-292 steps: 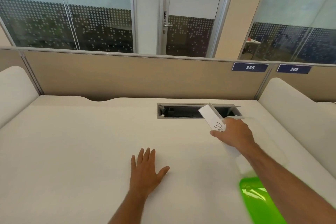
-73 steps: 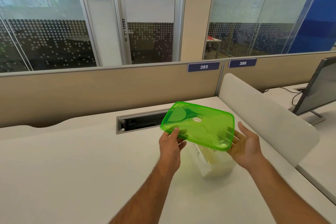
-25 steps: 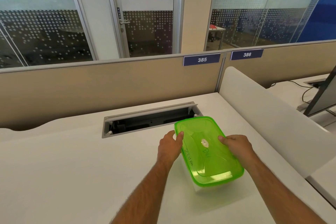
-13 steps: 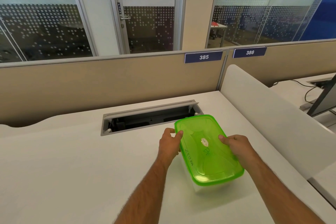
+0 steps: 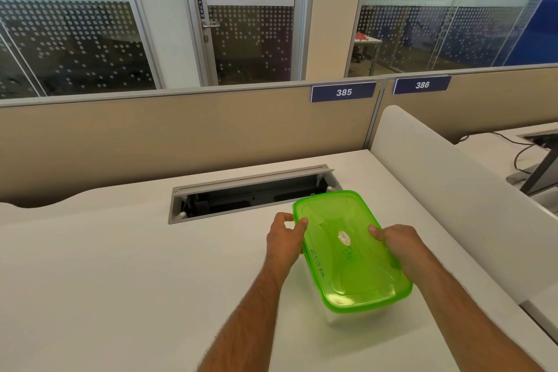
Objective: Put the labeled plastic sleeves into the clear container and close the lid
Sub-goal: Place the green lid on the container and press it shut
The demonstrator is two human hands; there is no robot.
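Note:
A translucent green lid (image 5: 350,263) lies flat on top of the clear container (image 5: 341,315), which stands on the white desk (image 5: 120,266). Handwritten labels of the plastic sleeves (image 5: 317,264) show faintly through the lid. My left hand (image 5: 285,243) grips the lid's left edge, thumb on top. My right hand (image 5: 398,246) holds the right edge, thumb pressed on the lid. Most of the container body is hidden under the lid.
An open cable slot (image 5: 250,196) is sunk into the desk just beyond the container. A beige partition (image 5: 181,136) closes the far side and a white divider (image 5: 447,190) runs along the right. A neighbouring desk with cables lies further right.
The lid went from being held in the air above the container to lying on it. Over the last second both hands stay on its edges with barely any movement.

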